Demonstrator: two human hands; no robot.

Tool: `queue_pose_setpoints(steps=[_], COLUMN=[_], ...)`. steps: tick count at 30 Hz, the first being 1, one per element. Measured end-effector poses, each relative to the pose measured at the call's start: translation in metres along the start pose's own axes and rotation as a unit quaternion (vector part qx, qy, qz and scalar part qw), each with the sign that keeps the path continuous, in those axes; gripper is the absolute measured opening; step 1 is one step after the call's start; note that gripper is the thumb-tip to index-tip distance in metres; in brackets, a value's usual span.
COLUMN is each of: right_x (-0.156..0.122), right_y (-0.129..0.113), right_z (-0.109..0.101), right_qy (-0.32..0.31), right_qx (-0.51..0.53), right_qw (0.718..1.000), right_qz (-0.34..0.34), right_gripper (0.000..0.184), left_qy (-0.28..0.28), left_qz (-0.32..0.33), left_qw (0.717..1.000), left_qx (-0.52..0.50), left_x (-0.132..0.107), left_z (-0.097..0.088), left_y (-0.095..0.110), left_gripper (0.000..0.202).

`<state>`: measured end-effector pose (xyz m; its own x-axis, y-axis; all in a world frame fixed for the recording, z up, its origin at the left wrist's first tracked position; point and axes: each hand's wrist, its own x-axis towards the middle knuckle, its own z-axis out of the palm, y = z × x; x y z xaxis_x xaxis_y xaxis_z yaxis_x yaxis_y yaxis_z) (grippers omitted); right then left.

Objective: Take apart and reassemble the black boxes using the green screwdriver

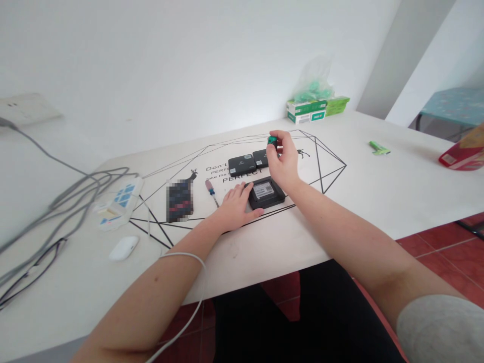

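Note:
My left hand (pixel 237 207) lies on the table, fingers spread, its thumb and index finger bracing the left corner of a black open case (pixel 280 195). Inside the case sits a flat part with a white label (pixel 263 190). My right hand (pixel 284 160) is raised above the case's far right side, fingers closed around a small green-and-black object (pixel 272 141) whose kind I cannot make out. Behind the case are two flat black boxes (pixel 242 165), the right one partly hidden by my right hand. A screwdriver (pixel 210 188) lies left of my left hand, its tip hidden.
Left are a pixelated dark item (pixel 180 200), a power strip (pixel 124 199), a white earbud case (pixel 123 248) and grey cables (pixel 81 189). Green-and-white boxes (pixel 307 111) with a plastic bag (pixel 314 83) stand against the wall. A green wrapper (pixel 379 147) and red package (pixel 459 154) lie right.

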<state>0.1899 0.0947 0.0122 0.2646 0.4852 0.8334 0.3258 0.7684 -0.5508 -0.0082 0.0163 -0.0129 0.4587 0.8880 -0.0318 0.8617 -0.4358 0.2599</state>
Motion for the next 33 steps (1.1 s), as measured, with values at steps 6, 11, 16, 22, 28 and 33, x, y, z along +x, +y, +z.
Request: queue_pose_setpoints(steps=[6, 11, 16, 22, 28, 33], right_x=[-0.0009, -0.0045, -0.006, -0.0035, -0.0027, -0.005], right_y=[0.0023, 0.0021, -0.0002, -0.0051, -0.0036, 0.0026], right_z=[0.0004, 0.0022, 0.0009, -0.001, 0.0019, 0.0039], right_qy=[-0.006, -0.02, -0.057, -0.073, -0.058, -0.054], right_qx=[-0.001, -0.003, 0.023, 0.005, -0.049, -0.003], right_qw=[1.0, 1.0, 0.998, 0.997, 0.996, 0.998], right_qz=[0.001, -0.005, 0.004, -0.02, -0.05, -0.022], right_gripper=[0.024, 0.025, 0.028, 0.026, 0.03, 0.041], left_qy=[0.002, 0.0, 0.011, 0.01, -0.001, 0.005], left_qz=[0.001, -0.001, 0.008, 0.007, 0.001, 0.003], left_qw=[1.0, 1.0, 1.0, 1.0, 1.0, 1.0], left_qx=[-0.003, 0.001, 0.004, 0.002, 0.005, 0.001], left_x=[-0.0004, 0.0003, 0.0006, 0.0003, 0.0001, -0.0002], left_z=[-0.0003, -0.0003, 0.0016, 0.0015, -0.0002, 0.0004], left_y=[0.0002, 0.0012, -0.0012, -0.0019, 0.0003, -0.0005], left_gripper=[0.104, 0.103, 0.103, 0.103, 0.103, 0.104])
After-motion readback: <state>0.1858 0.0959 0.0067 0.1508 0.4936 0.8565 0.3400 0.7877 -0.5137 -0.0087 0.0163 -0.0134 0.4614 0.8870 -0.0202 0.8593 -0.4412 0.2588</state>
